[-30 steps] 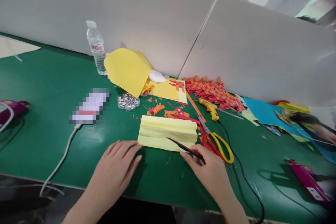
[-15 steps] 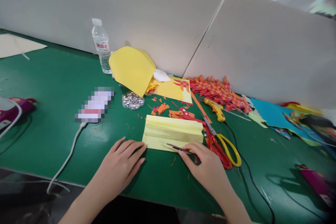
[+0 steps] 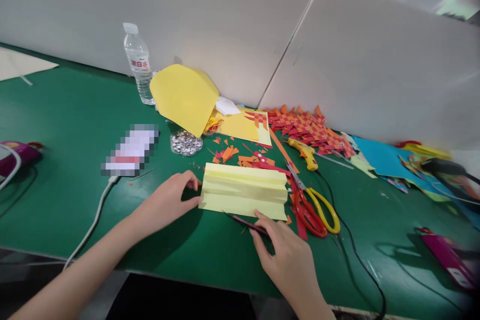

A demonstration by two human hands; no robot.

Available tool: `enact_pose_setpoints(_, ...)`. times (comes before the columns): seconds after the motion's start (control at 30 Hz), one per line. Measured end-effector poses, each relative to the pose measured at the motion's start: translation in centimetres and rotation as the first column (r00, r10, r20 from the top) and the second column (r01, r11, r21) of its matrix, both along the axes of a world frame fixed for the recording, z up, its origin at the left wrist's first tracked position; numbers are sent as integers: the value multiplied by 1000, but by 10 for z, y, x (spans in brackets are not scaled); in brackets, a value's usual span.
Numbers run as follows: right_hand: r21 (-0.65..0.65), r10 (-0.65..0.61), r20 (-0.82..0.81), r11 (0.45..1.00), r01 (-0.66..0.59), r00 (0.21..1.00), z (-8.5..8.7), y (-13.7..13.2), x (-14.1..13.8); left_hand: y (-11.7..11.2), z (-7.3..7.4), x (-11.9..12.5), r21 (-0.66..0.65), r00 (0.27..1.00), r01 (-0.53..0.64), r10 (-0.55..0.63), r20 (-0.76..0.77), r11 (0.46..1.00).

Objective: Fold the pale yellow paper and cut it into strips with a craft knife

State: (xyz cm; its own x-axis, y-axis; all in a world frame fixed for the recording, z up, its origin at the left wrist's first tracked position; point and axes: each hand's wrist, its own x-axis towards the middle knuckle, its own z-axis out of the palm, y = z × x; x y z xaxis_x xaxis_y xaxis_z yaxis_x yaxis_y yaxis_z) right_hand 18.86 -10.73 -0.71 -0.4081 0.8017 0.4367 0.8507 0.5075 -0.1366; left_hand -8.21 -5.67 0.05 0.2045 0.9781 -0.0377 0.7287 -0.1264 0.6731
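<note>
Student: Which change marks this moment off from half a second earlier?

Tutor: The left hand (image 3: 169, 200), previously laid with its fingertips at the near left corner of the pale yellow sheet (image 3: 243, 191), is now arched beside that sheet's left edge. The dark pointed tool (image 3: 245, 222), whose tip lay over the paper, has been drawn back to about the near edge

Student: And the state of each grip?

Tutor: Left: thumb and fingers parted, their tips at the left edge; no firm pinch on the paper is seen. Right: the right hand (image 3: 287, 250) is clamped on the tool, with one fingertip at the sheet's near edge

Student: Where does the sheet lie?

Tutor: On the green bench (image 3: 82, 110), between the hands, its lengthwise creases showing. Orange scraps (image 3: 229, 152) lie just beyond it, and the scissors (image 3: 307, 192) lie just beside its right end

Student: What does the change mean for the work?

Tutor: As a judgement, the point of action has passed from the tool's tip to the paper's edges. The sheet has kept its place among its neighbours, so the shift appears to be one of hands only
</note>
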Motion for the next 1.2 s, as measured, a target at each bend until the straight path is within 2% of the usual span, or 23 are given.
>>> enact_pose_setpoints(0.13, -39, -6, -28, 999, 5, 1000, 0, 0, 1, 33, 2, 3, -115, 988, 99, -84, 126, 988)
enact_pose_setpoints(0.27, -112, -10, -87, 994, 0, 996, 1, 4, 4, 42, 0, 5, -149, 973, 167, -138, 187, 975)
enact_pose_setpoints(0.47, -168, -5, -100, 986, -11, 995, 5, 22, 5, 37, 2, 7, -104, 970, 158, -135, 200, 982)
enact_pose_setpoints(0.53, -210, 1, -69, 978, -16, 998, 7, 29, 4, 32, 4, 5, -52, 984, 139, -132, 124, 989)
enact_pose_setpoints(0.6, -251, 22, -28, 967, -28, 999, 10, 35, 3, 26, 8, 1, 57, 994, 110, -110, -11, 992)
enact_pose_setpoints(0.7, -292, 36, -2, 956, -35, 999, 13, 40, 3, 15, 13, -7, 185, 981, 189, -177, -77, 964)
enact_pose_setpoints(0.8, -328, -20, -28, 945, 9, 999, 17, 45, 3, 10, 12, -10, 188, 970, 244, -243, -27, 952)
enact_pose_setpoints(0.9, -337, -65, -34, 940, 50, 997, 19, 49, 0, 10, 7, -3, 145, 964, 266, -262, -45, 953)
enact_pose_setpoints(1.07, -281, -79, -5, 957, 74, 997, 20, 52, -7, 14, -1, 16, 90, 988, 100, -88, -128, 991)
enact_pose_setpoints(1.2, -220, -118, 11, 968, 117, 993, 16, 54, -10, 15, -2, 21, 79, 988, 8, 5, -155, 997)
